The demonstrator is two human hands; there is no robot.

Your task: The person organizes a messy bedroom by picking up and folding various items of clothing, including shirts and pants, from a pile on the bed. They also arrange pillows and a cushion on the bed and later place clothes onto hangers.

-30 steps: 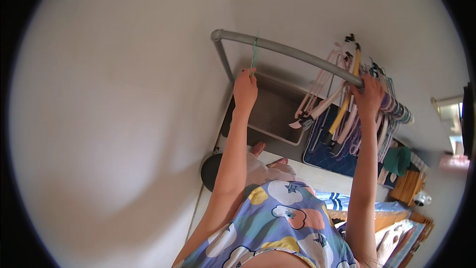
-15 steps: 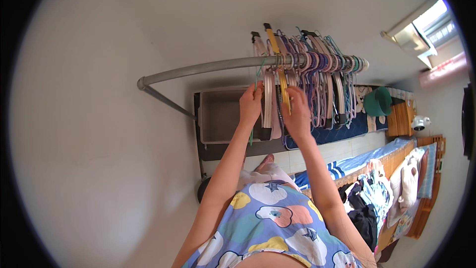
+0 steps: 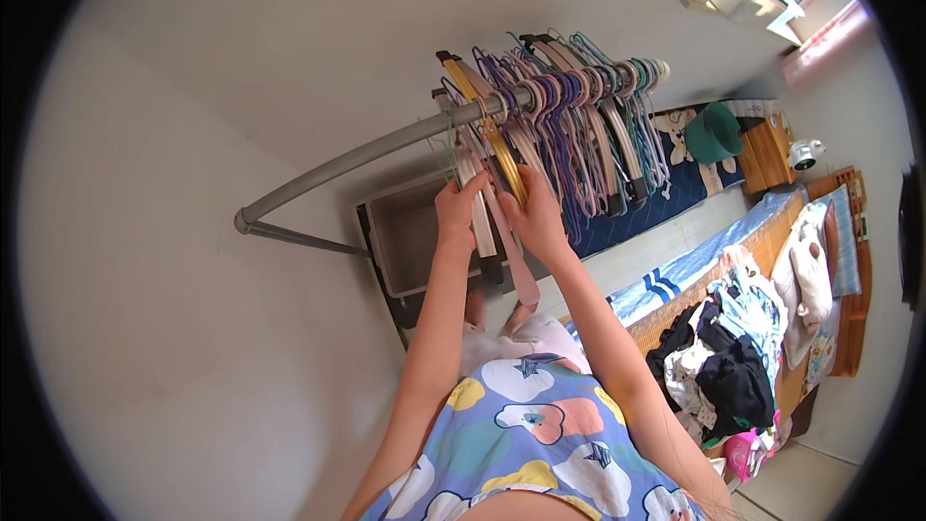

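Observation:
Many clothes hangers hang packed along a grey metal rail (image 3: 386, 143). My left hand (image 3: 457, 215) is closed on a white hanger (image 3: 485, 236) near the left end of the row. Beside it, my right hand (image 3: 538, 222) has its fingers round the lower part of a yellow hanger (image 3: 502, 156). Between the two hands a pale pink hanger (image 3: 522, 280) slants down toward me, its lower end swung out. A thin green hanger (image 3: 447, 156) hangs just left of my left hand.
A grey bin (image 3: 405, 280) stands below the rail. Purple, pink and teal hangers (image 3: 579, 125) crowd the rail to the right. A bed at the right carries piled clothes (image 3: 733, 367). A green bucket (image 3: 714, 133) stands near a wooden cabinet (image 3: 767, 154).
My view has turned, tilting the rail. My left hand has gone from the green hanger to the white one. The pink hanger now swings out between my hands; my right hand stays at the yellow hanger.

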